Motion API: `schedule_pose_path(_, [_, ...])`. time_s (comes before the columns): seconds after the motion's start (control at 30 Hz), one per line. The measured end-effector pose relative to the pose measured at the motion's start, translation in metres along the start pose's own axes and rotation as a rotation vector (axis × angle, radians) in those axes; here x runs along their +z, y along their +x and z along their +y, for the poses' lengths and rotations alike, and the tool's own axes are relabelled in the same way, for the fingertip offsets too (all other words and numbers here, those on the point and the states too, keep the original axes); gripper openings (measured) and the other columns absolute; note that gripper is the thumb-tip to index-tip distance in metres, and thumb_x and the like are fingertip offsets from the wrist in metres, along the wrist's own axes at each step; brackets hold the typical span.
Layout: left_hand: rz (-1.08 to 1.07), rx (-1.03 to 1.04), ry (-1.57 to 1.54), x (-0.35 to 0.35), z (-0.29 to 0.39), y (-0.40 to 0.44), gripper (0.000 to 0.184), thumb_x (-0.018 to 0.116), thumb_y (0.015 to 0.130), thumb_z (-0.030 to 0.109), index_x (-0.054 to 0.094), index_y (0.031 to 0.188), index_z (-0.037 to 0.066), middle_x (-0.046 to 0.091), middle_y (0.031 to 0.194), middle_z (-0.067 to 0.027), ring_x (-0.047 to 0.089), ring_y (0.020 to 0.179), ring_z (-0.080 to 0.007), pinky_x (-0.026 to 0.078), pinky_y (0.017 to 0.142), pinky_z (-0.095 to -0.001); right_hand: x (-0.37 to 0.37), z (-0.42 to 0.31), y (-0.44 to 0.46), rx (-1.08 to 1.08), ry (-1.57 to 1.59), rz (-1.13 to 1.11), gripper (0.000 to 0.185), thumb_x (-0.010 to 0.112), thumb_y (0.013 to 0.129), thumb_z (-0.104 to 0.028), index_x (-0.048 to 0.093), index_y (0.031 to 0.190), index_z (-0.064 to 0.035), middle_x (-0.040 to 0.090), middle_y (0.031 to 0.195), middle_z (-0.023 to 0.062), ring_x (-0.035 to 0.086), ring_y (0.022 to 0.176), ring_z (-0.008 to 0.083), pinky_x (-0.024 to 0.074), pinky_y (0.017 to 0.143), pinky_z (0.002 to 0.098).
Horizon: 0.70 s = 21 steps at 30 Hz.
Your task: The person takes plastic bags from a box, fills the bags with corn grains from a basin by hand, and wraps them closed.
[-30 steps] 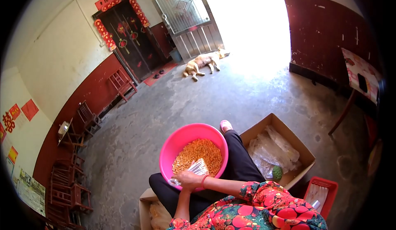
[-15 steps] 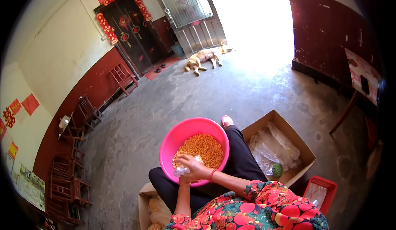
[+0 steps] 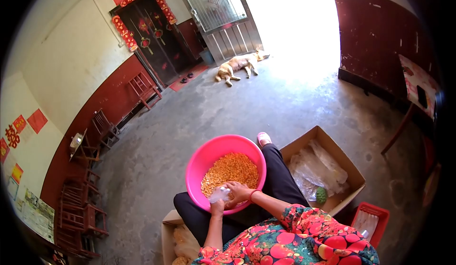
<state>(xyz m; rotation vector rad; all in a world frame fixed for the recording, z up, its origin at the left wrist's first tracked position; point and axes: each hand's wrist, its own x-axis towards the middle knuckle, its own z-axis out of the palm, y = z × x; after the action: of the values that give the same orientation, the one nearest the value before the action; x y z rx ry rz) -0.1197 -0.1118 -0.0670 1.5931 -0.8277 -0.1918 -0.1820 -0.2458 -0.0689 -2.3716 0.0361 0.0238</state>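
A pink plastic basin (image 3: 194,172) rests between the legs, with a heap of orange-yellow kernels (image 3: 232,170) inside; they look like corn. At its near rim, my left hand (image 3: 217,208) is closed on a small clear plastic bag (image 3: 219,194). My right hand (image 3: 239,192), a red band at its wrist, comes in from the right over the kernels. Its fingers curve round the right side of the bag, fingertips at the bag's upper edge. The part of the bag between the hands is partly hidden.
Right of the leg, a cardboard box (image 3: 352,194) holds clear plastic bags (image 3: 316,167) and a green bumpy object (image 3: 321,195). A red basket (image 3: 384,223) stands beyond it. Another cardboard box (image 3: 167,236) with filled bags is at the left. A dog (image 3: 239,67) lies by the doorway.
My right hand has dropped from above the bag to its right side, its fingers now curved around it. The bag has shifted slightly right and up beside the basin's near rim.
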Motion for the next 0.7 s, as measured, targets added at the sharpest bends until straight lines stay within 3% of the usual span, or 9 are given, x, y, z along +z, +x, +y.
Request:
schedule_pose_path(0.17, [-0.072,0.264,0.491,0.02,0.003,0.014,0.027,0.041,0.087,0.022,0.057,0.104,0.009,0.056,0.105,-0.0078,0.049,0.101,-0.0243,0.035,0.089,-0.0362,0.026,0.025,0.017,0.008,0.077,0.021,0.095,0.067,0.056,-0.053,0.027,0.13,-0.0086,0.027,0.133,0.0173,0.024,0.124,0.0319,0.0235,0.097,0.0477])
schedule_pose_path(0.23, [-0.13,0.285,0.632,0.026,0.015,0.021,0.027,0.042,0.086,0.023,0.057,0.105,0.013,0.054,0.108,-0.0075,0.048,0.103,-0.0233,0.034,0.089,-0.037,0.027,0.029,0.027,-0.406,-0.056,-0.122,0.073,0.058,0.069,-0.047,0.034,0.126,-0.0089,0.033,0.128,0.02,0.031,0.12,0.0324,0.0247,0.096,0.0476])
schedule_pose_path(0.27, [-0.189,0.306,0.771,0.03,0.023,0.023,0.027,0.043,0.085,0.024,0.058,0.107,0.017,0.053,0.111,-0.0072,0.047,0.105,-0.0223,0.032,0.089,-0.0378,0.016,0.015,0.017,-0.405,-0.053,-0.123,0.073,0.058,0.069,-0.047,0.034,0.126,-0.0089,0.033,0.128,0.02,0.031,0.12,0.0324,0.0247,0.096,0.0476])
schedule_pose_path(0.33, [-0.264,0.271,0.834,0.036,0.033,0.026,0.027,0.044,0.085,0.025,0.057,0.108,0.023,0.051,0.114,-0.0069,0.044,0.108,-0.0215,0.03,0.09,-0.0394,-0.019,-0.028,-0.019,-0.107,-0.399,-0.007,0.053,0.052,0.075,-0.039,0.042,0.119,-0.0095,0.041,0.121,0.0214,0.039,0.113,0.0329,0.0273,0.095,0.0466])
schedule_pose_path(0.53, [-0.351,0.213,0.751,0.047,0.058,0.035,0.037,0.049,0.081,0.031,0.05,0.117,0.023,0.047,0.118,-0.0083,0.041,0.112,-0.0228,0.022,0.095,-0.0435,0.077,0.077,0.051,-0.156,-0.731,0.474,0.02,0.049,0.078,-0.02,0.051,0.096,-0.0134,0.049,0.096,0.0123,0.048,0.094,0.0304,0.035,0.087,0.0446])
schedule_pose_path(0.6, [-0.362,0.22,0.675,0.045,0.063,0.035,0.044,0.048,0.082,0.034,0.046,0.121,0.015,0.045,0.121,-0.0101,0.04,0.114,-0.0218,0.023,0.097,-0.0415,0.026,0.055,0.019,-0.357,0.218,0.593,0.026,0.052,0.077,-0.026,0.048,0.098,-0.0112,0.05,0.095,0.012,0.049,0.086,0.0241,0.0391,0.078,0.0377])
schedule_pose_path(0.63, [-0.303,0.053,0.332,0.045,0.062,0.035,0.045,0.047,0.084,0.035,0.044,0.122,0.01,0.045,0.121,-0.0108,0.038,0.115,-0.0207,0.024,0.097,-0.0393,0.03,0.055,0.026,-0.151,0.871,0.352,0.015,0.049,0.082,-0.022,0.049,0.089,-0.0088,0.047,0.085,0.0044,0.044,0.077,0.0173,0.0392,0.071,0.0332])
schedule_pose_path(0.67, [-0.276,-0.032,0.162,0.043,0.059,0.035,0.047,0.046,0.084,0.035,0.043,0.122,0.007,0.045,0.121,-0.0112,0.037,0.115,-0.0202,0.025,0.097,-0.0382,0.044,0.073,0.042,-0.079,0.698,0.393,0.016,0.044,0.087,-0.02,0.051,0.083,-0.0064,0.045,0.078,0.0,0.042,0.073,0.0126,0.0392,0.066,0.0283])
schedule_pose_path(0.7, [-0.237,-0.112,-0.01,0.041,0.056,0.036,0.048,0.046,0.085,0.035,0.042,0.122,0.005,0.044,0.121,-0.0116,0.037,0.116,-0.0196,0.025,0.098,-0.0371,0.024,0.049,0.026,0.025,0.867,0.466,0.019,0.043,0.088,-0.021,0.052,0.08,-0.0063,0.045,0.074,-0.0004,0.043,0.071,0.0118,0.039,0.064,0.0283])
